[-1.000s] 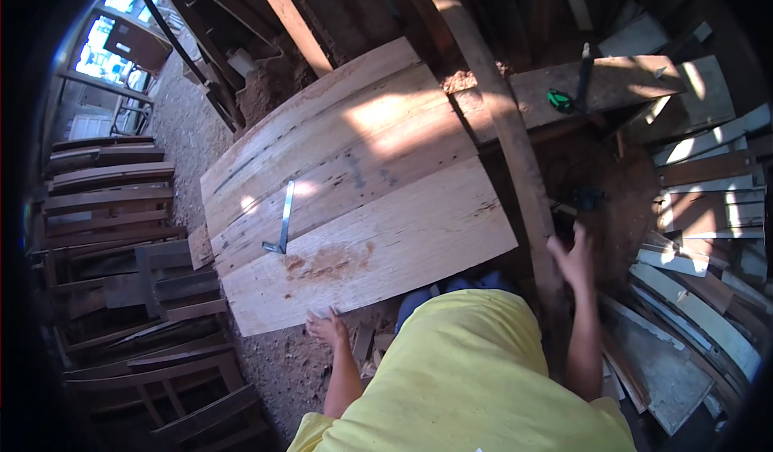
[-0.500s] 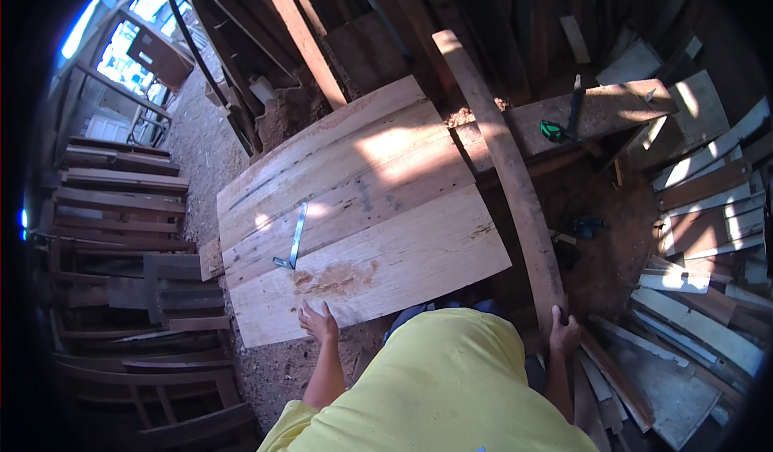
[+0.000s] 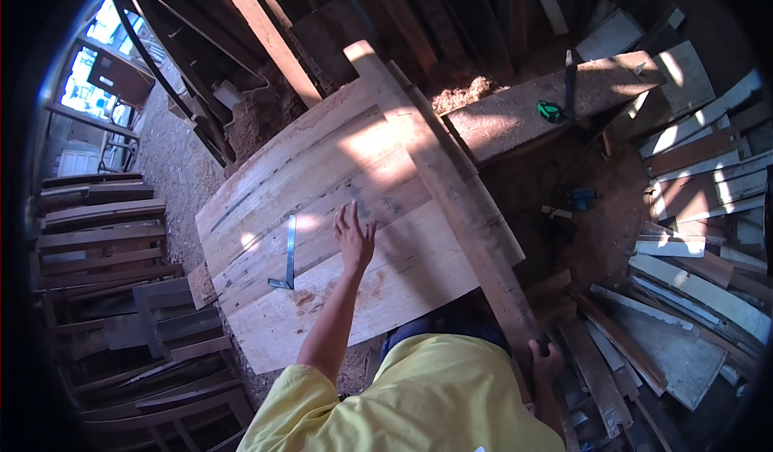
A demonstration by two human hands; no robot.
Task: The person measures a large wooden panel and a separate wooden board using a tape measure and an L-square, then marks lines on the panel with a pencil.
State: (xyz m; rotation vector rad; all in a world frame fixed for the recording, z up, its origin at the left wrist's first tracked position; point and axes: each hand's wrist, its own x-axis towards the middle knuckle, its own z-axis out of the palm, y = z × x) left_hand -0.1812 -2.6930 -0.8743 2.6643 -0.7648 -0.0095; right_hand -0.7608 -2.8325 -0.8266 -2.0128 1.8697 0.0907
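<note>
A long wooden plank [image 3: 441, 186] lies slantwise over the right part of a wide panel of pale boards [image 3: 322, 170]. My right hand [image 3: 547, 360] grips the plank's near end, beside my body. Over the middle of the panel my left hand [image 3: 354, 239] reaches out with its fingers apart and nothing in them; whether it touches the wood I cannot tell. A try square [image 3: 290, 251] lies on the panel to the left of that hand. Sawdust [image 3: 306, 297] is scattered near the panel's front edge.
A thick beam [image 3: 555, 102] behind on the right carries a green tape measure [image 3: 549, 111] and a dark-handled tool [image 3: 570, 86]. A blue power tool [image 3: 583, 199] sits on the ground. Offcuts [image 3: 692, 291] pile up at right; stacked timber [image 3: 105, 243] lines the left.
The plank has shifted left, from beside the panel to over it, with my right hand still on its near end. My left hand has moved from the panel's front edge further over the boards.
</note>
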